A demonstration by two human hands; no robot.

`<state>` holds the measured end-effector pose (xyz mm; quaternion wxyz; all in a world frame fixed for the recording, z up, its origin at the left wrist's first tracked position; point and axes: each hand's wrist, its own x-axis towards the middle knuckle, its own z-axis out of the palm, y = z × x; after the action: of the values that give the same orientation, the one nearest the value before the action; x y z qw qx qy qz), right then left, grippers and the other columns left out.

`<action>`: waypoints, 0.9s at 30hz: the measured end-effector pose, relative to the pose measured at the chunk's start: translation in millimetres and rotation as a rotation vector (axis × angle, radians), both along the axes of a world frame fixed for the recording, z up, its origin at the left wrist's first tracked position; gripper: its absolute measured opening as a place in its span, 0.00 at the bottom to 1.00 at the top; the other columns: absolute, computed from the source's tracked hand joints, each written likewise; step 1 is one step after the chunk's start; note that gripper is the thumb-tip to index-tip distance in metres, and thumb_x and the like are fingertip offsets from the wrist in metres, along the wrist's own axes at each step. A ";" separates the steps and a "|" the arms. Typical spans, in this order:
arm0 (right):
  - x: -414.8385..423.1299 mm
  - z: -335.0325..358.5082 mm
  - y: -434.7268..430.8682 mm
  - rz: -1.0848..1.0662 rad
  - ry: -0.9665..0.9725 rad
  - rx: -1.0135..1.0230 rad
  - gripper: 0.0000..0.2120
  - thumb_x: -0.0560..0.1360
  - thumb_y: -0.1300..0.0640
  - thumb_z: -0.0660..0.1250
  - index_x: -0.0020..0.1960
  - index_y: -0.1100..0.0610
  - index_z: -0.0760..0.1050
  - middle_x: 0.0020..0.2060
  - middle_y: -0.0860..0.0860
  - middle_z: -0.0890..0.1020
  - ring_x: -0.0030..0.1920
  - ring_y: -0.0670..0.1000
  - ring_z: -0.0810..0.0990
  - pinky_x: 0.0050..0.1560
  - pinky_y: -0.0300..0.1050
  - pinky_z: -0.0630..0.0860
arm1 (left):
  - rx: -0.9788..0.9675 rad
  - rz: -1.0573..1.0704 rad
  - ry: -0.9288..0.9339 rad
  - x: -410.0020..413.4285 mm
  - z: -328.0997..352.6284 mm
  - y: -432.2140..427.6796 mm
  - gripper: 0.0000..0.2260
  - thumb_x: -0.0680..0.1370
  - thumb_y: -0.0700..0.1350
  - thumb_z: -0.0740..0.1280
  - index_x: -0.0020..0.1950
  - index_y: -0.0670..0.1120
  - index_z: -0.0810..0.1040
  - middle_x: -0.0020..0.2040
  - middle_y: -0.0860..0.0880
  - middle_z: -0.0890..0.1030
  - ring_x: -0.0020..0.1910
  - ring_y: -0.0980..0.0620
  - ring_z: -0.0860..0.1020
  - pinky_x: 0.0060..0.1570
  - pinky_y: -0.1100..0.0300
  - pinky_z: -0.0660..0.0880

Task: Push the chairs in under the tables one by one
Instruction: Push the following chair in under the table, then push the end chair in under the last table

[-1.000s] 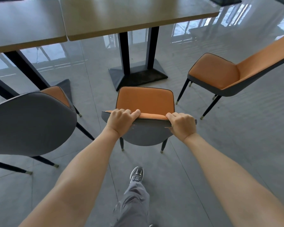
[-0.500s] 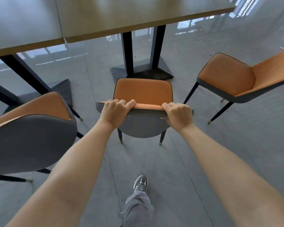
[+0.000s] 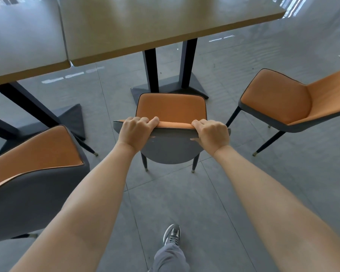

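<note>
Gripping the chair (image 3: 171,112) by the backrest top, left hand (image 3: 135,132) and right hand (image 3: 212,134) each curled tight over the rim near its ends. Slid forward over the last second: seat front now overlapping the near edge of the base (image 3: 194,85) in view, against a clear gap before. Whole seat still showing, none hidden under the surface (image 3: 145,26); judged partway in, more pushing needed. Front legs hidden, so mind them against that base. Left chair (image 3: 37,173) just beside the left forearm; right chair (image 3: 279,103) well apart. Open floor (image 3: 185,203) behind for stepping in.
</note>
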<state>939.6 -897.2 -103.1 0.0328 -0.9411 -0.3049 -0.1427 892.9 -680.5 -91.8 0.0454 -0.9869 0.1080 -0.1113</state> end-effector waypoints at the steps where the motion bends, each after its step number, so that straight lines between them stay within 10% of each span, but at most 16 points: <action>1: -0.1 1.0 0.1 -0.020 -0.002 -0.009 0.19 0.50 0.55 0.84 0.34 0.58 0.78 0.21 0.52 0.76 0.18 0.52 0.73 0.22 0.34 0.69 | -0.001 0.005 0.006 0.1 0.5 -0.9 0.17 0.57 0.36 0.79 0.43 0.41 0.80 0.25 0.45 0.79 0.20 0.44 0.76 0.23 0.56 0.75; 7: -8.1 11.0 0.2 -0.056 0.129 -0.077 0.26 0.51 0.51 0.84 0.40 0.62 0.77 0.27 0.55 0.80 0.25 0.56 0.78 0.28 0.43 0.75 | 0.019 0.019 0.116 -4.0 7.2 -0.7 0.20 0.58 0.43 0.82 0.43 0.39 0.78 0.29 0.43 0.79 0.25 0.43 0.78 0.28 0.55 0.76; 10: -10.9 20.4 -2.7 -0.061 0.213 -0.135 0.25 0.71 0.46 0.71 0.59 0.61 0.70 0.49 0.58 0.81 0.46 0.58 0.80 0.47 0.51 0.75 | -0.090 0.071 0.221 -6.6 14.8 -5.5 0.27 0.67 0.52 0.76 0.60 0.40 0.73 0.56 0.38 0.77 0.54 0.37 0.77 0.53 0.44 0.74; 13: -12.8 30.0 -10.4 -0.065 0.341 -0.121 0.36 0.74 0.42 0.64 0.73 0.59 0.55 0.69 0.59 0.66 0.69 0.59 0.64 0.69 0.52 0.60 | -0.104 0.098 0.298 -5.2 24.8 -10.2 0.40 0.72 0.60 0.67 0.75 0.43 0.53 0.76 0.41 0.53 0.75 0.42 0.52 0.73 0.46 0.50; 18: -5.3 58.3 -28.7 -0.092 0.407 -0.155 0.42 0.77 0.39 0.53 0.74 0.59 0.30 0.75 0.58 0.36 0.75 0.55 0.35 0.71 0.48 0.33 | -0.078 0.129 0.302 8.7 46.3 -20.0 0.46 0.72 0.68 0.55 0.74 0.44 0.34 0.76 0.47 0.37 0.75 0.48 0.36 0.69 0.50 0.32; 27: 26.9 113.9 -77.3 -0.241 0.380 -0.172 0.38 0.78 0.38 0.45 0.65 0.57 0.21 0.65 0.52 0.25 0.72 0.53 0.29 0.71 0.48 0.31 | -0.124 0.052 0.177 55.4 90.7 -58.1 0.44 0.70 0.72 0.48 0.73 0.46 0.32 0.71 0.51 0.31 0.72 0.50 0.33 0.66 0.52 0.26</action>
<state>966.5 -974.5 10.8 -0.0080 -0.9799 -0.1898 0.0604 948.3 -738.7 -1.1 -0.0226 -0.9962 0.0789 -0.0287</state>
